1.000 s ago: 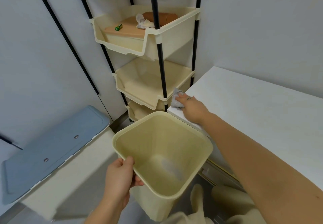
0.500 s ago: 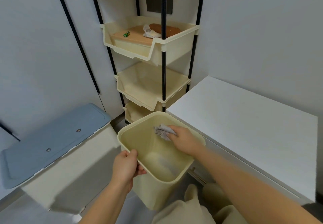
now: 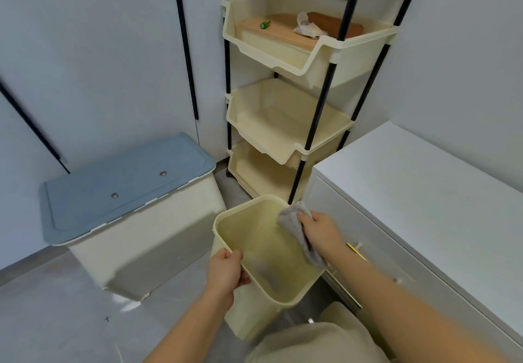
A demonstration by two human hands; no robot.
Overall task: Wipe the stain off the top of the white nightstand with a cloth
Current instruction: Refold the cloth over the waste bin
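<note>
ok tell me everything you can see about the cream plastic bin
The cream plastic bin is a squarish open-topped tub with rounded corners, a rolled rim and smooth tapering walls. It looks empty and seems slightly tilted. The left hand grips its near-left rim; the right hand holds a crumpled grey cloth over its right rim. It is beside the white nightstand; whether it rests on the floor is unclear.

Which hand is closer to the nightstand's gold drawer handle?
Right. The right hand, gripping the cloth, is beside the handle; the left hand grips the far rim of the bin.
</note>
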